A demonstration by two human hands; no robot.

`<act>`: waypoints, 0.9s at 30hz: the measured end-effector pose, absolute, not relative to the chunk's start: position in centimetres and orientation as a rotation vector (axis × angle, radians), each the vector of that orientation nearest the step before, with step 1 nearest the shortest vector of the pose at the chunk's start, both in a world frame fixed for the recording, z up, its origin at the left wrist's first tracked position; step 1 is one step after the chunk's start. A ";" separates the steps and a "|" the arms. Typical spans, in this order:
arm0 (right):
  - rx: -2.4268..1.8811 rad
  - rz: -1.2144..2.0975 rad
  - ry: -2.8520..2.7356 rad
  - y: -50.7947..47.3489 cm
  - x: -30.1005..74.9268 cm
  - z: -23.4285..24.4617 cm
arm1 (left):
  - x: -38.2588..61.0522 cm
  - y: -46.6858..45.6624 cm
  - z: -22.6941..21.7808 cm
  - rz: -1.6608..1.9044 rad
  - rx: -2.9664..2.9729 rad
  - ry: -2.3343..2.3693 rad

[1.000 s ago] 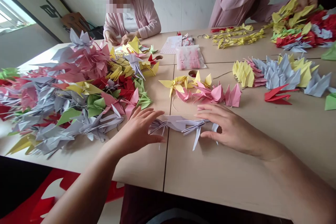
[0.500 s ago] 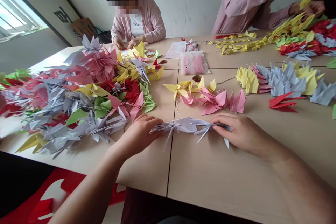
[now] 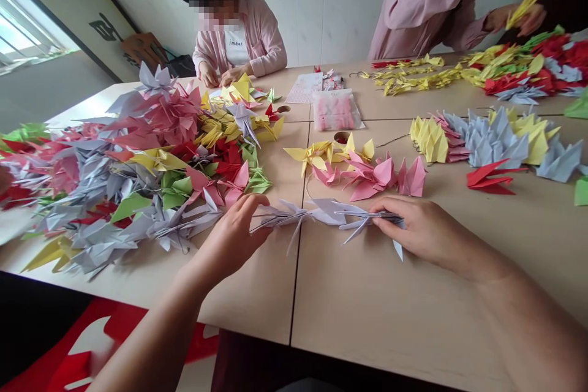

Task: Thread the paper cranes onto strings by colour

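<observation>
A short string of lavender paper cranes (image 3: 321, 214) lies across the seam of the beige table (image 3: 386, 312) in front of me. My left hand (image 3: 234, 236) pinches its left end, fingers closed on the thin wire or thread there. My right hand (image 3: 422, 229) is closed on the string's right end, pressing the folded cranes against the table. Just beyond the string lies a row of pink and yellow cranes (image 3: 367, 171).
A big heap of mixed-colour cranes (image 3: 128, 165) fills the left of the table. Grey, yellow and red cranes (image 3: 496, 141) lie at the right. A plastic bag (image 3: 337, 110) sits mid-table. Two people in pink work at the far side. A red chair (image 3: 68, 355) stands below left.
Both hands went from lying spread over the lavender cranes to closing on the string's two ends. The left hand has pulled its end slightly leftward.
</observation>
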State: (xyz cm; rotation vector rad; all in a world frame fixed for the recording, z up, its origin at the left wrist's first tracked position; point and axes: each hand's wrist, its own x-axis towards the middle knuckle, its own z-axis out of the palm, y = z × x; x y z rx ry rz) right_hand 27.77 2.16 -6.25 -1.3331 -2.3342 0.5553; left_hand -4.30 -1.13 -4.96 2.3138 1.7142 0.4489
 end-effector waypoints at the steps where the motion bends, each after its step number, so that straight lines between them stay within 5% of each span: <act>1: -1.340 0.559 -2.336 2.2 27.8 -6.3 | -4.2 -1.2 -5.0 0.444 2.324 1.678; 27: -1.442 0.621 -2.308 2.2 28.2 -5.4 | -3.5 -1.7 -4.2 0.530 2.436 1.709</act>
